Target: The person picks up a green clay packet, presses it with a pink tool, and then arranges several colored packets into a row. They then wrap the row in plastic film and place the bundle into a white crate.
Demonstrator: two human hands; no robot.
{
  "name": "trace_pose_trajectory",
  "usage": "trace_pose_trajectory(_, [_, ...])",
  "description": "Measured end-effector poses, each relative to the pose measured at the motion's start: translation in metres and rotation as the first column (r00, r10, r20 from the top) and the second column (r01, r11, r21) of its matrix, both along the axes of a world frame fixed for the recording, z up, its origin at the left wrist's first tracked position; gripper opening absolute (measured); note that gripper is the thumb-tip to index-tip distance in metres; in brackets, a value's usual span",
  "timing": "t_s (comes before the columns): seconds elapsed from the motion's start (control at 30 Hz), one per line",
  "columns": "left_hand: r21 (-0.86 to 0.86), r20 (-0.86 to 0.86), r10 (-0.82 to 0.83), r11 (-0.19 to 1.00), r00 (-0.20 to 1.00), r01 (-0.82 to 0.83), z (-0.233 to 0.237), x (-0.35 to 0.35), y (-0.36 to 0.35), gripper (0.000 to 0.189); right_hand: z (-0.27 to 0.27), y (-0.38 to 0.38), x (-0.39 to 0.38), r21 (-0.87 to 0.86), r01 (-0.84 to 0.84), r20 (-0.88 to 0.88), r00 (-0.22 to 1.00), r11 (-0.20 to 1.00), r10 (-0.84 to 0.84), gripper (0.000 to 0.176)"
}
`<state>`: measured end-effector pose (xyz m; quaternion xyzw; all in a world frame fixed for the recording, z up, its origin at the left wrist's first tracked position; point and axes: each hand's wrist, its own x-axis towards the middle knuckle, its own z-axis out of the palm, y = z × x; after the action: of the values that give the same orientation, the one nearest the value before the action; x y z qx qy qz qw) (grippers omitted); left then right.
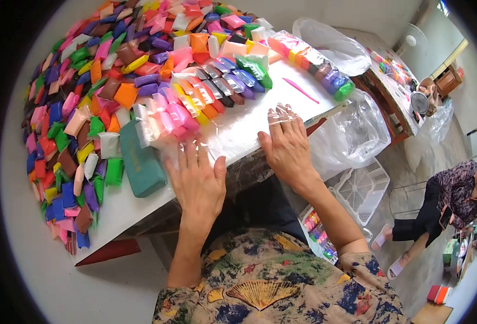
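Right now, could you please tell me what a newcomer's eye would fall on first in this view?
Most likely the big heap of bright packets, spread over the left and far parts of the white table. Next might come the neat coloured rows beyond the left hand, with a teal case beside that hand. A thin pink strip also stands out, on the white surface beyond the right hand.

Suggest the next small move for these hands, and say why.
Perhaps nudge the nearest pink packets into line with the left hand: it lies right by them, their ends look uneven, and neither it nor the right hand appears to grip anything.
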<state>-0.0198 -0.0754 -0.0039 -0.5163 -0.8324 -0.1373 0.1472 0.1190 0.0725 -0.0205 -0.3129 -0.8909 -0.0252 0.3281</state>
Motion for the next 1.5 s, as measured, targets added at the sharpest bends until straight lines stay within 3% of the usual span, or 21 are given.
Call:
trace_pose_trajectory(0.2, [0.184,0.01,0.043,0.982,0.999,-0.044,-0.01,-0.003,-0.011,0.058,0.008,-0.014,0.0,-0.06,0.01,-0.01,1.0,0.998,-0.01,0.052])
trace_pose_trajectory(0.3, [0.143,-0.064,0.049,0.989,0.997,-0.04,-0.006,0.0,-0.009,0.06,0.004,-0.014,-0.005,-0.034,-0.116,-0.007,0.993,0.993,0.116,0.051])
trace_pose_trajectory(0.43, [0.185,0.033,0.027,0.982,0.999,-0.032,-0.01,-0.004,-0.01,0.068,-0.006,0.009,0.001,-0.017,0.033,-0.034,0.999,0.999,-0.034,0.058])
trace_pose_trajectory(0.6, [0.213,0.085,0.03,0.976,0.996,-0.048,-0.009,-0.004,-0.008,0.077,-0.008,0.006,-0.001,0.004,0.074,-0.038,0.997,0.997,-0.074,0.062])
trace_pose_trajectory(0.7, [0.208,0.049,0.08,0.974,0.996,-0.089,-0.009,0.002,-0.004,0.072,-0.005,0.003,-0.004,-0.009,0.06,-0.068,0.996,0.998,-0.06,0.062])
trace_pose_trajectory(0.8, [0.151,-0.028,0.032,0.988,0.999,-0.027,-0.003,0.012,0.0,0.064,-0.004,0.004,-0.005,-0.015,0.032,-0.047,0.998,0.999,-0.033,0.06])
trace_pose_trajectory(0.9, [0.105,-0.05,-0.295,0.948,0.954,0.299,0.001,0.024,0.016,0.054,-0.001,0.006,-0.005,-0.032,-0.022,-0.019,1.0,0.999,0.021,0.055])
trace_pose_trajectory(1.0, [0.143,0.007,-0.461,0.879,0.887,0.455,0.008,0.033,0.043,0.046,-0.001,0.011,-0.002,-0.014,-0.063,-0.032,0.998,0.998,0.062,0.046])
trace_pose_trajectory(1.1, [0.113,0.089,-0.49,0.87,0.867,0.48,0.015,0.028,0.06,0.037,0.004,0.017,0.012,0.019,-0.146,-0.036,0.989,0.989,0.147,0.032])
trace_pose_trajectory(1.17, [0.112,0.043,-0.475,0.876,0.879,0.469,0.013,0.026,0.067,0.033,0.027,0.003,0.029,0.009,-0.255,-0.063,0.965,0.967,0.255,0.025])
trace_pose_trajectory(1.2, [0.109,0.023,-0.467,0.88,0.884,0.462,0.011,0.026,0.07,0.031,0.038,-0.005,0.032,0.103,-0.242,-0.183,0.949,0.965,0.257,0.024])
trace_pose_trajectory(1.3, [0.133,-0.007,-0.481,0.869,0.877,0.477,0.009,0.024,0.071,0.031,0.055,0.011,0.041,0.068,-0.093,-0.283,0.953,0.993,0.109,0.022])
trace_pose_trajectory(1.37, [0.141,0.032,-0.5,0.859,0.865,0.492,0.009,0.021,0.07,0.031,0.056,0.05,0.035,0.016,0.058,-0.241,0.969,0.998,-0.052,0.021])
trace_pose_trajectory(1.47, [0.186,0.076,-0.534,0.838,0.842,0.514,0.008,0.009,0.069,0.032,0.019,0.113,0.034,0.108,0.118,-0.108,0.988,0.987,-0.106,0.021])
trace_pose_trajectory(1.5, [0.207,0.089,-0.547,0.827,0.832,0.522,0.007,0.005,0.068,0.032,0.02,0.115,0.036,0.067,0.113,-0.073,0.991,0.991,-0.108,0.021])
